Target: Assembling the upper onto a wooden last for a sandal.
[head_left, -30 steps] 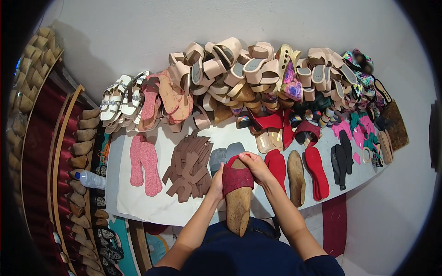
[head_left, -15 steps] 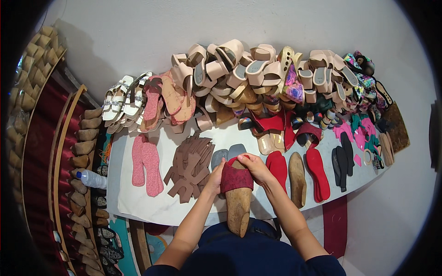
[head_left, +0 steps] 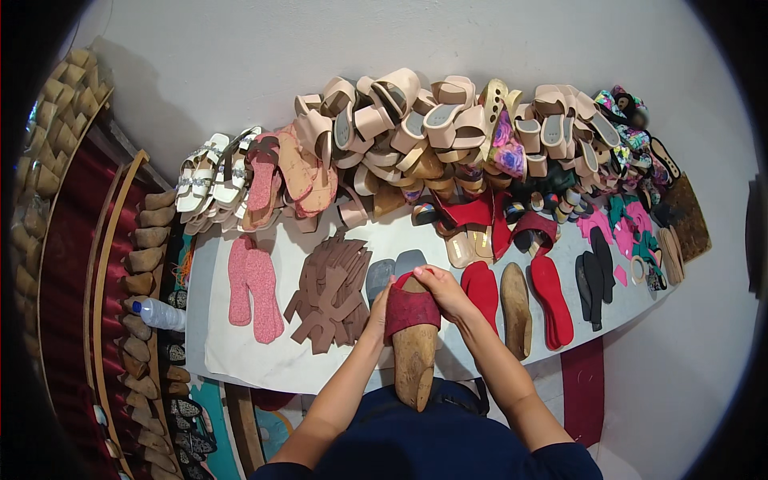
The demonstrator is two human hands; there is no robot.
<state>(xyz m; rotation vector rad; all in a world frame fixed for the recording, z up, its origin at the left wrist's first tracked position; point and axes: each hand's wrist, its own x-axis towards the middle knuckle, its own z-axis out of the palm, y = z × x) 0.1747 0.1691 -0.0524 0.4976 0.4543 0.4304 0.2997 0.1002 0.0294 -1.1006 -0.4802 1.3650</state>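
Note:
Between my hands, just over the table's near edge, is a wooden shoe last (head_left: 414,370) with its narrow end toward my body. A dark red patterned sandal strap (head_left: 412,310) wraps across it, with brighter red edging showing at its far end. My left hand (head_left: 379,310) grips the strap and last along the left side, fingers partly hidden behind. From the right, my right hand (head_left: 445,291) closes on the far end, its thumb lying on top. Grey soles (head_left: 410,260) lie just beyond my hands, and red soles (head_left: 481,290) just to the right.
Brown cut strap pieces (head_left: 328,296) and pink soles (head_left: 254,288) lie on the left of the table. Another wooden last (head_left: 516,312), red soles (head_left: 552,300) and black soles (head_left: 592,280) are on the right. Beige sandals (head_left: 400,112) pile along the wall. A rack of lasts (head_left: 148,260) stands left.
My left forearm has shifted slightly inward, to the right. The last and strap stay almost in place, with both hands still around them.

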